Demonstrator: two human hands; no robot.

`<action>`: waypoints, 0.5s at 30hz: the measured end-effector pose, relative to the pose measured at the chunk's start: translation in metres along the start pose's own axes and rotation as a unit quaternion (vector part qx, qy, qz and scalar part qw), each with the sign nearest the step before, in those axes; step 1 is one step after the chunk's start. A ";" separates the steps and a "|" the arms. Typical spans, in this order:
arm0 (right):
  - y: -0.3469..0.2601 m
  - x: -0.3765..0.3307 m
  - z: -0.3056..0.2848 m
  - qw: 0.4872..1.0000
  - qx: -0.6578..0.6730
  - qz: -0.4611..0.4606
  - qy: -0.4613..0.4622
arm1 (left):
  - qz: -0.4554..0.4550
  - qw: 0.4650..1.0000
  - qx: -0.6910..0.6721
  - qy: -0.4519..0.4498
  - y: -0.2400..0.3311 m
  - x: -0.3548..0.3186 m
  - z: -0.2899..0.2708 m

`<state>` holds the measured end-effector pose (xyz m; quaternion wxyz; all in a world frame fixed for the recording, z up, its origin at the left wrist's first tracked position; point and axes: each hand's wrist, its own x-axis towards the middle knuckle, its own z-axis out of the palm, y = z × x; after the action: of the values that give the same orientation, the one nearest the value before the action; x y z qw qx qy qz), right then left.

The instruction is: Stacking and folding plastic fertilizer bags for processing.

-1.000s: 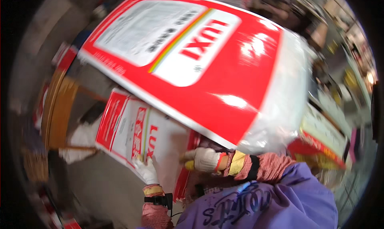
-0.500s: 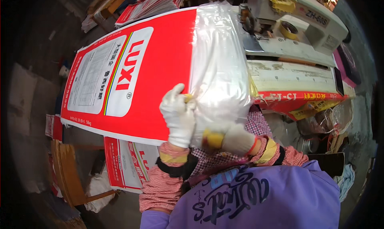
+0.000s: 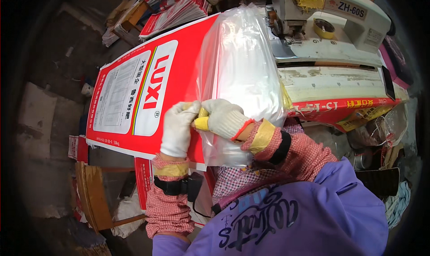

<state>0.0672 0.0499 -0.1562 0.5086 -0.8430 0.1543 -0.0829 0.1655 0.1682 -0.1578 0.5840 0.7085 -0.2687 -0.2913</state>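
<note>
A large red and white printed sack [image 3: 188,45] lies flat in front of me. Over its right end rests a stack of clear plastic liner bags [image 3: 246,68], with a sheer top layer spread a little way left across the red. My left hand [image 3: 177,128], in a white glove, pinches the edge of this plastic, its fingers bent. Close against it, my right hand [image 3: 221,117], gloved with yellow on the fingers, is closed on the plastic too. The fingertips of both hands meet, and what lies right between them is partly hidden.
A white sewing machine [image 3: 354,19] stands at the far right, its worn bed [image 3: 336,86] beside the liners. Stacked printed sacks [image 3: 179,14] lie at the back. A wooden stool [image 3: 92,193] stands at lower left; a bundle of clear plastic [image 3: 380,130] hangs at right.
My right hand has moved left and up from the liners' near edge to meet my left hand. My left hand has shifted slightly left and down. The top plastic layer now reaches over the red.
</note>
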 end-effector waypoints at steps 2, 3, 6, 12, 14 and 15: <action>0.002 -0.008 -0.012 0.993 -0.048 0.061 -0.089 | 0.138 0.983 0.112 0.052 0.007 0.004 -0.032; 0.004 -0.019 -0.022 0.986 -0.141 0.029 -0.088 | 0.139 0.988 0.017 0.065 0.017 0.002 -0.052; 0.032 -0.029 -0.027 0.940 -0.301 0.068 -0.144 | 0.139 0.968 -0.153 0.140 0.062 -0.014 -0.056; -0.017 -0.006 0.042 0.928 -0.240 -0.227 -0.172 | 0.209 0.964 0.004 0.167 0.072 -0.018 -0.032; -0.001 -0.014 0.070 0.832 -0.095 -0.384 -0.388 | 0.213 0.961 0.030 0.176 0.079 -0.021 -0.034; -0.001 -0.010 0.065 0.833 -0.097 -0.386 -0.385 | 0.212 0.955 0.054 0.199 0.078 -0.029 -0.038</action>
<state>0.0768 0.1078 -0.1857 0.3691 -0.8426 -0.3850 0.0740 0.1695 0.2013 -0.0730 0.6345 0.7095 -0.3066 0.0012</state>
